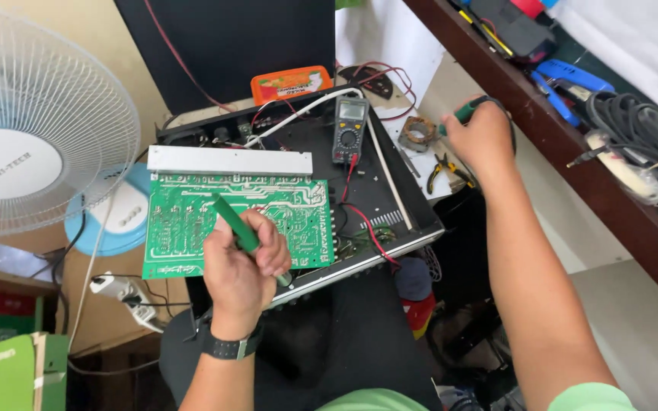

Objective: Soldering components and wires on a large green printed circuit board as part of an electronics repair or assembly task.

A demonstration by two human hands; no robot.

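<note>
- The left hand (241,262) is closed around a green tool (239,226), over the green circuit board (184,221).
- The right hand (481,137) grips a green-handled tool (462,114), near a solder roll (419,132).
- A meter (350,129) lies in the black case (397,194).

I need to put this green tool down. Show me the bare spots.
Bare black chassis floor lies between the multimeter and the red lead. The circuit board under your left hand is crowded. Pliers and a solder coil crowd the white patch by your right hand.
</note>
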